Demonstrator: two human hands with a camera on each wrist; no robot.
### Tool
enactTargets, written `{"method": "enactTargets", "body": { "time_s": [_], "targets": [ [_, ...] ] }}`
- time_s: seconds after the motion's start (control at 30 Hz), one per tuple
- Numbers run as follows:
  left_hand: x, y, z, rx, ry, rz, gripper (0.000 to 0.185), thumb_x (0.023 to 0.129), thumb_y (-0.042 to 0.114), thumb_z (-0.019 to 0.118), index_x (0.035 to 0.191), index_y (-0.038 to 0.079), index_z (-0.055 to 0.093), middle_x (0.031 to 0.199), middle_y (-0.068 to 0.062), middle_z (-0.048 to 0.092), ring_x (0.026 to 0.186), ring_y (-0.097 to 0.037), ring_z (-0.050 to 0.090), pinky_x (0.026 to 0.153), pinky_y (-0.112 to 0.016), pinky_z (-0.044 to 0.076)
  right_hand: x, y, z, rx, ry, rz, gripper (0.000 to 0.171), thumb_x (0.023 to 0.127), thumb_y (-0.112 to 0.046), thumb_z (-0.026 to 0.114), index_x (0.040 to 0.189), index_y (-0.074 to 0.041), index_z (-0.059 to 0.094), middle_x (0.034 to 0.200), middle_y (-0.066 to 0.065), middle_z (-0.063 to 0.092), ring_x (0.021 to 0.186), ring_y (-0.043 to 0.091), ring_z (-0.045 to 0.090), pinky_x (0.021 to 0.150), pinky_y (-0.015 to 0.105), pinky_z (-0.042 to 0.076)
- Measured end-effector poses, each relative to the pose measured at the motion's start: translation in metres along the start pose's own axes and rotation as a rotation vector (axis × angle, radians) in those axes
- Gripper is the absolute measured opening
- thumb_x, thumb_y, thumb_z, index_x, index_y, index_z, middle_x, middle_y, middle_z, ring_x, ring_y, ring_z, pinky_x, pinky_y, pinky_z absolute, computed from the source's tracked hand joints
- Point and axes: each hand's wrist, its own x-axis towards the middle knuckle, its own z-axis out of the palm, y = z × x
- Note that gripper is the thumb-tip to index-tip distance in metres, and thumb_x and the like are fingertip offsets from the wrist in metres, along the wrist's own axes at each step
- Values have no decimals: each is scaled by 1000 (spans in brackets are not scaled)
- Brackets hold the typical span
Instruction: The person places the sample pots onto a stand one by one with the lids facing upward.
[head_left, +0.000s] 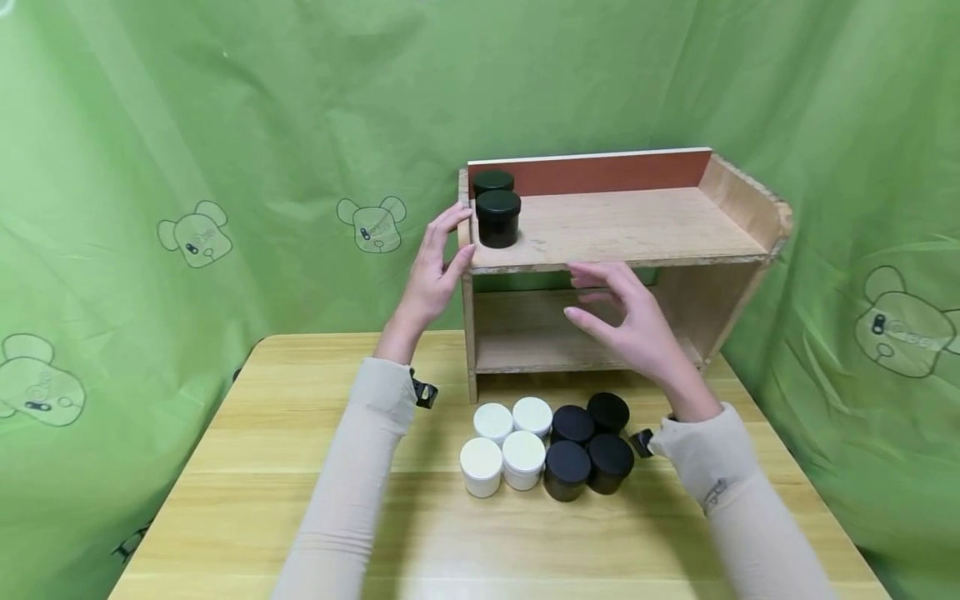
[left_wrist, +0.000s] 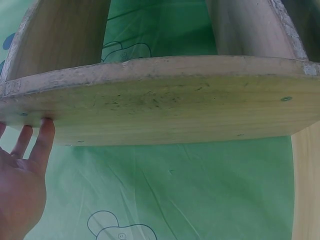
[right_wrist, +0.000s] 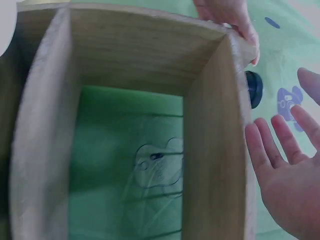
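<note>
Wd shelf (head_left: 622, 229), rough-edged; blk jars (head_left: 567, 468) matt plast.

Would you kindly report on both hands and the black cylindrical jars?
Left hand touching light wooden shelf, left side. Right hand empty near its front edge. Two black jars up top, four on wooden table; nothing visibly blocking.

Head view overlooks the tabletop (head_left: 300, 467); closer, left wrist view faces the shelf's (left_wrist: 165, 107) left side, right its front; both share its left edge.
</note>
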Motion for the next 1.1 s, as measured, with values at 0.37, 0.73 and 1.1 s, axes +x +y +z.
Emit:
{"method": "enactTargets", "body": {
  "time_s": [0.37,0.73,1.1],
  "targets": [
    [2,0,0,-10,1,24,51,108,29,53,157,22,39,169,1,30,155,-11,28,129,-44,24,-54,45,-5,-3,-55,105,54,95,-1,72,146,-10,57,132,8,58,116,7,59,99,17,54],
    [2,-2,0,3,-2,23,51,108,29,53,157,22,39,169,-1,31,155,-10,27,129,-43,23,-104,93,-12,-89,-140,222,50,99,-11,70,146,-4,55,132,19,60,112,-4,57,99,13,50],
    [1,-2,0,2,6,24,51,107,28,53,156,21,40,168,0,31,155,-12,28,129,-42,23,-135,123,-13,-97,-244,347,56,100,-20,70,151,-7,50,146,20,53,131,42,54,107,27,51]
  ]
}}
